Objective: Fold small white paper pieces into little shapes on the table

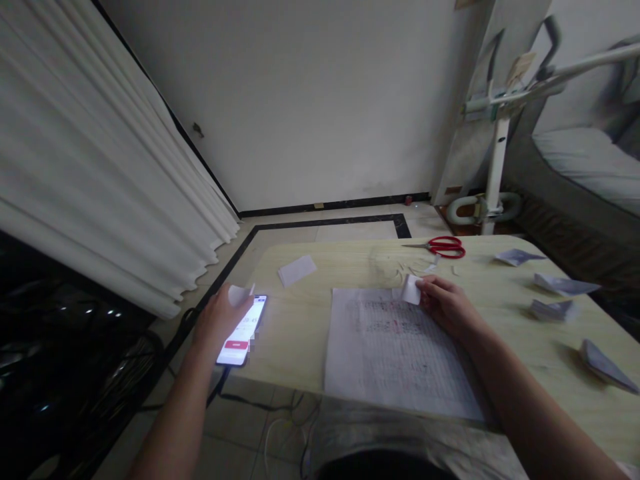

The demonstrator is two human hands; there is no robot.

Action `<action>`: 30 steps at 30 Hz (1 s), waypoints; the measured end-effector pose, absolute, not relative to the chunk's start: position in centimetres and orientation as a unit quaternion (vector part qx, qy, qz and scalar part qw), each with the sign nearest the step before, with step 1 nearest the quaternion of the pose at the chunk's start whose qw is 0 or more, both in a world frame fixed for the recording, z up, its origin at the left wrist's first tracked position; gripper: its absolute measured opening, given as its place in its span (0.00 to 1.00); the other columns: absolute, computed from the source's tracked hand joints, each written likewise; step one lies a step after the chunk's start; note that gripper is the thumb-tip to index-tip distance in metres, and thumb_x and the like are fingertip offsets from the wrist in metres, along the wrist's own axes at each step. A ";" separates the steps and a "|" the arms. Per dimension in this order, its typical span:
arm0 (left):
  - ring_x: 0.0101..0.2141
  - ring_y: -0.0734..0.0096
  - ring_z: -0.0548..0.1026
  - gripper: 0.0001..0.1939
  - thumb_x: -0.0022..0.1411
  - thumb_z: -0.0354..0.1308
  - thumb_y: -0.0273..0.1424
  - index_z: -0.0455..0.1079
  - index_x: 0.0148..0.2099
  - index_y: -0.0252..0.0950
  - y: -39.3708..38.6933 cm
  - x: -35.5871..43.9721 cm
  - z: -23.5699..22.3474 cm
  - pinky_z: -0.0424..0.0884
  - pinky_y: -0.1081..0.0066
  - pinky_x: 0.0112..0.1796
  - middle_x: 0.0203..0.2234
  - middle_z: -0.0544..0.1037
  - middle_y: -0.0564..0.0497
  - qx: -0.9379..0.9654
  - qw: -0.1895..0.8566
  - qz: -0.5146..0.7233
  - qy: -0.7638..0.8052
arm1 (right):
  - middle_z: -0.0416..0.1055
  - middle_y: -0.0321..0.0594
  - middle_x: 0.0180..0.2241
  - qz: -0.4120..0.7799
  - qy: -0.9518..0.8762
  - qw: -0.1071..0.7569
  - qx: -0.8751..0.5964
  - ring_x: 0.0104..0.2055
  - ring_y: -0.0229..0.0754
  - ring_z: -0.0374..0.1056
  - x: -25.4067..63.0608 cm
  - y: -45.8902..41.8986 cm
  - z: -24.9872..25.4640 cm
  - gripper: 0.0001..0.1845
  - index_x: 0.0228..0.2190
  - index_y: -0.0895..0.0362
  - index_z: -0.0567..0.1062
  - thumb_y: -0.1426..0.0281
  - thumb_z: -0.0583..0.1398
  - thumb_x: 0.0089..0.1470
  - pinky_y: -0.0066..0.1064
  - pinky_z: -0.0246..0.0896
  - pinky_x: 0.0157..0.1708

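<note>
My right hand [447, 305] pinches a small folded white paper [411, 291] between thumb and fingers. It is held over the top edge of a large printed sheet [390, 363], which lies flat at the table's front and carries rows of dark marks with some red. At the left, my left hand [220, 317] is closed on a piece of white paper [239, 295], its fingers partly hidden. Just under and beside that hand lies a phone [244, 337] with its screen lit. A white paper slip [297, 270] rests on the table between the hands, farther back.
Red-handled scissors [447, 247] lie at the table's far edge, with thin paper scraps [425, 269] near them. Several folded papers, one a folded piece [565, 285], are spread along the right side. Cables [265, 402] hang below the front edge. A white curtain [110, 160] is at left.
</note>
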State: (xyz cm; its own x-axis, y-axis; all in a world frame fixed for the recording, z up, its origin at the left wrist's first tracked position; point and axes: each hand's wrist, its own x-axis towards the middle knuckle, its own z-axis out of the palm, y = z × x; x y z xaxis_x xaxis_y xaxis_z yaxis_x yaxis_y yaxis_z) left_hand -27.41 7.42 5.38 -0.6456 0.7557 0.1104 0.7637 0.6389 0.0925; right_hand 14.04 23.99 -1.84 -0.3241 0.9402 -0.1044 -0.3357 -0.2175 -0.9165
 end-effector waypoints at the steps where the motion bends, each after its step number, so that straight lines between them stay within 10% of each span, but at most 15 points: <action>1: 0.42 0.51 0.75 0.30 0.57 0.46 0.54 0.65 0.52 0.38 7.5 -27.3 5.4 0.68 0.64 0.35 0.41 0.77 0.41 -0.420 0.031 -0.060 -0.905 | 0.60 0.32 0.16 0.695 -0.423 0.459 -0.357 0.19 0.32 0.55 14.0 24.0 -1.8 0.15 0.20 0.57 0.73 0.62 0.71 0.38 0.25 0.48 0.17; 30: 0.49 0.38 0.70 0.49 0.50 0.45 0.63 0.56 0.62 0.31 7.2 -25.9 2.9 0.65 0.52 0.43 0.49 0.73 0.30 -0.414 -0.004 0.055 -0.908 | 0.63 0.31 0.16 0.714 -0.404 0.457 -0.343 0.19 0.32 0.56 14.1 24.2 -2.5 0.13 0.22 0.57 0.73 0.64 0.70 0.41 0.25 0.47 0.18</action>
State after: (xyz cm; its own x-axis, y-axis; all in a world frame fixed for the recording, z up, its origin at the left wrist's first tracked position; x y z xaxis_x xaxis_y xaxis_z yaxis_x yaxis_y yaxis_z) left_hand -25.87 7.24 2.93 -0.6568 0.7522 -0.0532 0.7531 0.6508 -0.0965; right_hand 14.14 24.22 -2.53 -0.3469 0.9300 -0.1216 -0.3751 -0.2564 -0.8908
